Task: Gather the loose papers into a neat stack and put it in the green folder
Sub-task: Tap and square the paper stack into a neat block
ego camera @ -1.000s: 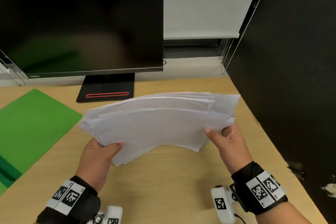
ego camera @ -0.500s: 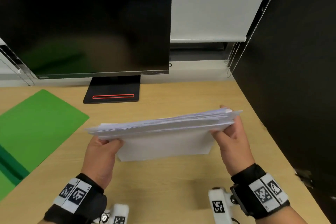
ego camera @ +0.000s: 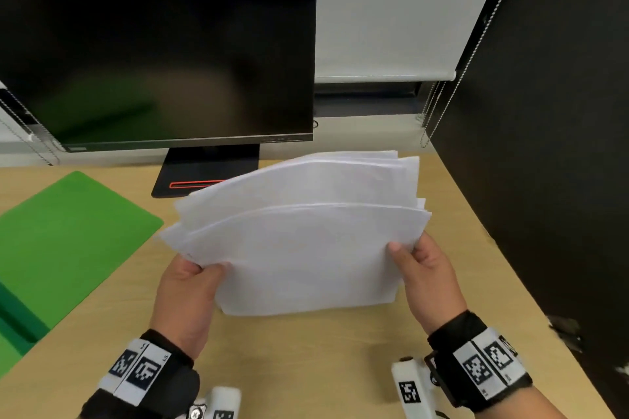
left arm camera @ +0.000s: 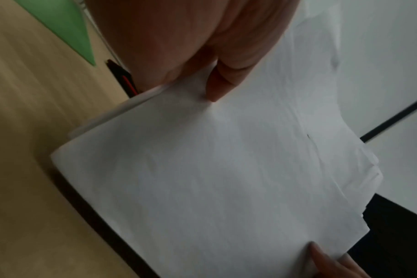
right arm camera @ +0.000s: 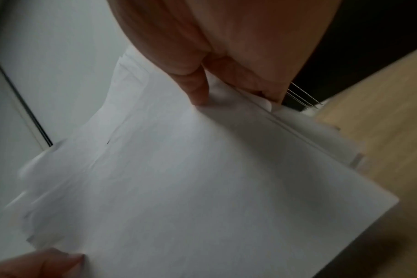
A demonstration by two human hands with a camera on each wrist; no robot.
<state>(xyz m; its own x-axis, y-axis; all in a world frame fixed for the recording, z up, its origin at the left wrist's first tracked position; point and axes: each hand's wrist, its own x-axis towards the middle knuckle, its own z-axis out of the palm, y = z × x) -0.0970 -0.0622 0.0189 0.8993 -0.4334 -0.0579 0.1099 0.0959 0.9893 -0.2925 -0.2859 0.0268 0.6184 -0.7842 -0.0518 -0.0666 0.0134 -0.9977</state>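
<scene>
Holding: paper stack [ego camera: 299, 248] stands on its bottom edge on the desk [ego camera: 306, 360], sheets fanned
Left hand [ego camera: 189, 296]: pinching left edge
Right hand [ego camera: 427, 279]: pinching right edge
Green folder [ego camera: 68, 241]: flat on desk, off left

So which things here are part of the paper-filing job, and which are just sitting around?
Part of the job:
- stack of white papers, edges still uneven
- green folder, lying on the desk
- left hand and right hand, each gripping a side of the stack

Just there:
- monitor
- wooden desk
- roller blind
</scene>
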